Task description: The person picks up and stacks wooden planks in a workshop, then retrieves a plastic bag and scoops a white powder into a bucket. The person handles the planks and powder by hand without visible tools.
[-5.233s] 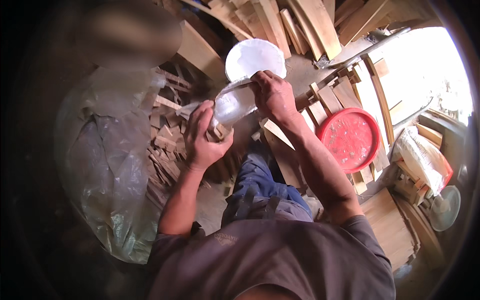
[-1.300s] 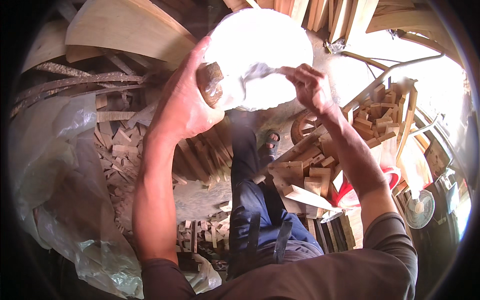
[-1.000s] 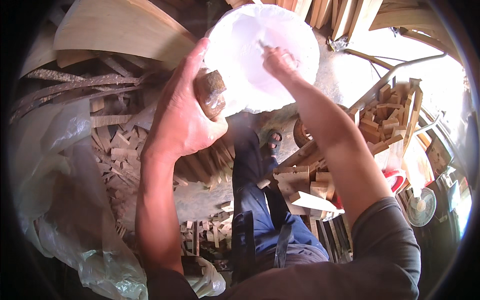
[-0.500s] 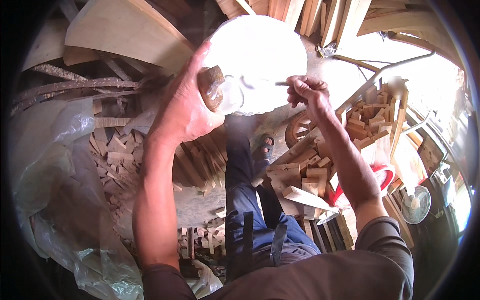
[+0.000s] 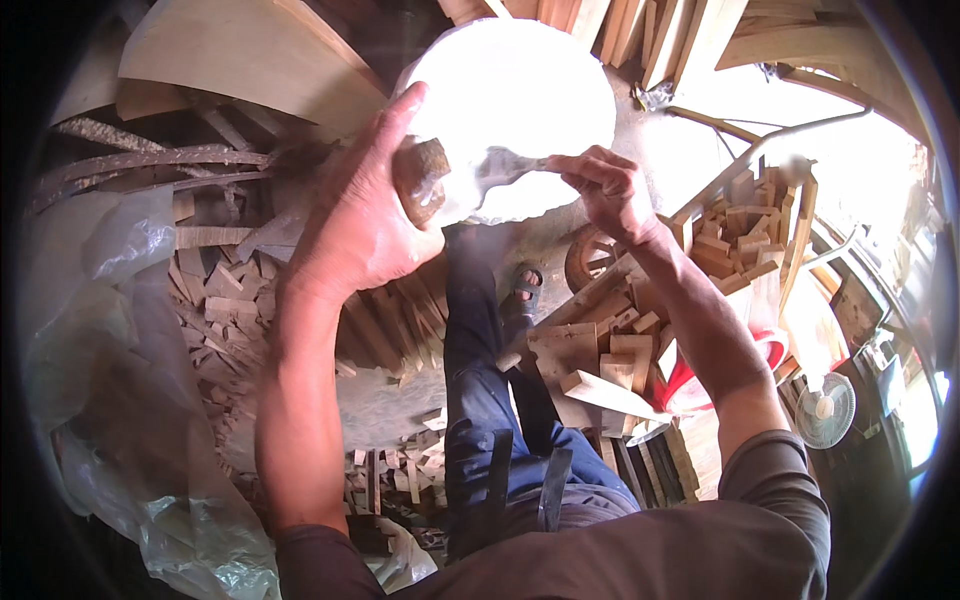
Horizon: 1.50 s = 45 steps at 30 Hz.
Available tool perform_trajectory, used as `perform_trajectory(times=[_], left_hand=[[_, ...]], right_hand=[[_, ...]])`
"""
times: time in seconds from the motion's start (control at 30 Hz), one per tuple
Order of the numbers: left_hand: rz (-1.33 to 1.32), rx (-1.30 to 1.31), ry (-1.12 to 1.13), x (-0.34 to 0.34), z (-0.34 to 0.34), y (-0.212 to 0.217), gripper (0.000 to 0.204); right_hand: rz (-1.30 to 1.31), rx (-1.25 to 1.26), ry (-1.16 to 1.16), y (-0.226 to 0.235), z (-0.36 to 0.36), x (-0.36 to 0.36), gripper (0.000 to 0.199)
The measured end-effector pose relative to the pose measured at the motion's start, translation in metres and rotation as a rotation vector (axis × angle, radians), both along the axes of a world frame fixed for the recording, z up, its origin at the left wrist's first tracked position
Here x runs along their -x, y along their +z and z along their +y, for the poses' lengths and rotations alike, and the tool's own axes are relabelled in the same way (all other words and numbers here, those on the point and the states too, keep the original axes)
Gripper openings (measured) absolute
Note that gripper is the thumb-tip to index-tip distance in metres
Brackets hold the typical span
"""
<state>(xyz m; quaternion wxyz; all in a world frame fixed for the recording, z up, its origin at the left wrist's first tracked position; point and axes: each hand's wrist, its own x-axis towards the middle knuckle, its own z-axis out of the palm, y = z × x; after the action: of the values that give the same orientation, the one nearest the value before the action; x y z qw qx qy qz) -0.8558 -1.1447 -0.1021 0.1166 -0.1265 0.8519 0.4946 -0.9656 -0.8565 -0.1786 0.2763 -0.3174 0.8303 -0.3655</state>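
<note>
My left hand (image 5: 360,205) curls around a brown, wood-like block (image 5: 424,180) with white smears on its end. Right beside that block is a large, round white object (image 5: 530,85), so overexposed that its surface hardly shows. Whether the block is fixed to it, I cannot tell. My right hand (image 5: 610,190) pinches the thin handle of a flat-bladed tool, like a spatula (image 5: 503,167). Its greyish blade lies over the lower part of the white object, close to the block. The far fingers of my left hand are hidden.
Wood offcuts (image 5: 740,235) are heaped at the right, near a red-rimmed container (image 5: 690,385) and a white fan (image 5: 826,410). Clear plastic sheeting (image 5: 100,400) hangs at the left, beside more scraps (image 5: 225,295). Curved boards (image 5: 240,60) stand at the far left.
My right hand has moved slightly left and turned, bringing the tool's blade over the white object towards the block. My left hand keeps its grip with little movement.
</note>
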Motion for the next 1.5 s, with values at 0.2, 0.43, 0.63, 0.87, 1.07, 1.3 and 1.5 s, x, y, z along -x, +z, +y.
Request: perform_trajectory(times=[0.2,0.43,0.63,0.87,1.07,1.3,1.5], left_hand=[[0.042,0.04,0.002,-0.007,0.0,-0.001,0.104],[0.086,-0.049,0.019,-0.005,-0.005,-0.007,0.105],[-0.009,-0.042,0.06,-0.013,-0.007,-0.005,0.105],[0.005,0.004,0.016,-0.003,-0.003,-0.002,0.105],[-0.083,0.009,0.007,0.004,0.002,0.005,0.106],[-0.028,-0.058,0.039,-0.007,0.0,-0.001,0.105],[0.051,-0.029,0.024,-0.021,-0.001,-0.007,0.106]], right_hand=[[0.065,-0.308,-0.113,-0.104,-0.031,0.032,0.015],[-0.069,-0.713,0.089,-0.208,-0.075,0.018,0.027],[-0.692,-0.374,-0.493,-0.097,-0.047,0.031,0.03],[-0.77,0.04,-0.411,0.015,-0.015,0.008,0.022],[0.081,0.186,0.225,-0.033,-0.011,-0.018,0.039],[0.232,0.089,0.211,-0.007,0.013,0.009,0.038],[0.243,-0.215,-0.119,-0.086,-0.03,0.026,0.015]])
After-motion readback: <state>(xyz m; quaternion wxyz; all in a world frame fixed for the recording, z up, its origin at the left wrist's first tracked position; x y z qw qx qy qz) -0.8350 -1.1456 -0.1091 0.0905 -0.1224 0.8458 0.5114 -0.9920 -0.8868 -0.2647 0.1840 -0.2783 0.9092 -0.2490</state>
